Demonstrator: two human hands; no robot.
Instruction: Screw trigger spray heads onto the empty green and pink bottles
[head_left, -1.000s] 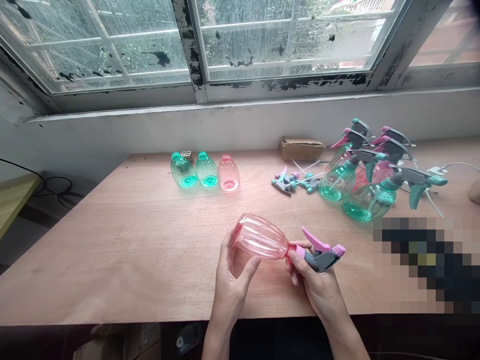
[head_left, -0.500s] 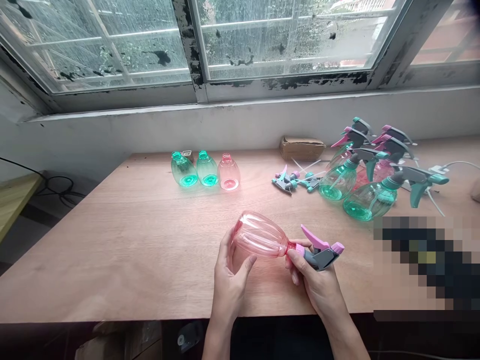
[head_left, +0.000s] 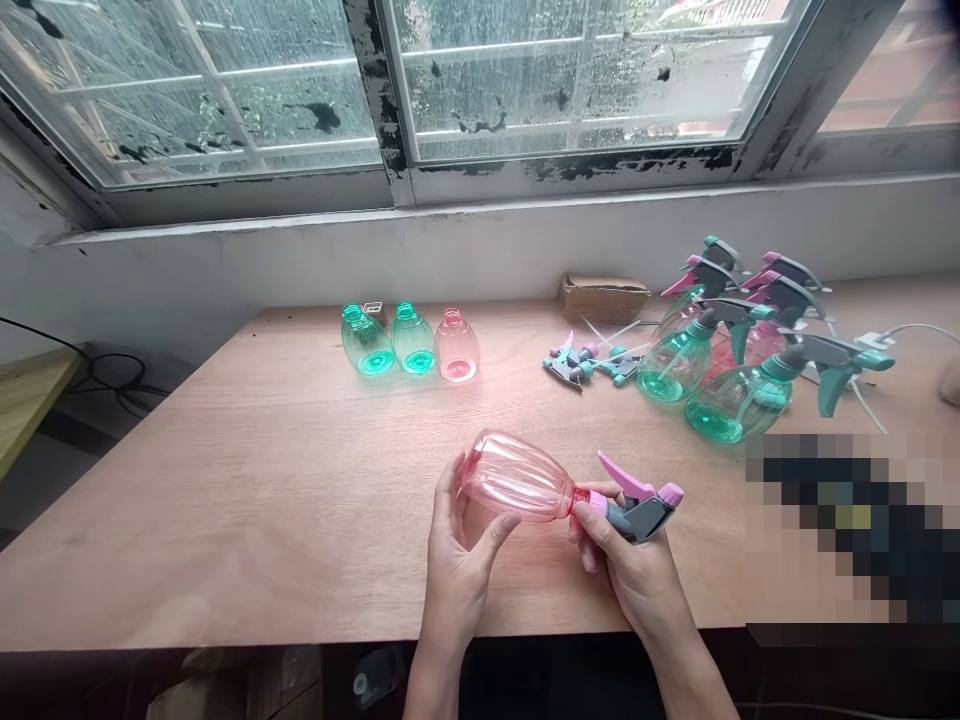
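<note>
A pink see-through spray bottle (head_left: 517, 477) lies sideways above the wooden table (head_left: 262, 480), held between both hands. My left hand (head_left: 461, 560) cups the bottle's round body from below, fingers curled round it. My right hand (head_left: 626, 565) pinches the pink collar at the neck, just behind the grey and pink trigger head (head_left: 637, 500), which points right.
Two green bottles (head_left: 390, 340) and one pink bottle (head_left: 457, 345) without heads stand at the back. Loose trigger heads (head_left: 581, 362) lie right of the middle. Several finished spray bottles (head_left: 735, 340) lie at the right. A cardboard box (head_left: 602, 297) sits by the wall. A white cable (head_left: 900, 335) runs at far right.
The bottle and both hands have stayed almost in place; the left fingers shifted slightly on the bottle's body and the trigger head turned a little.
</note>
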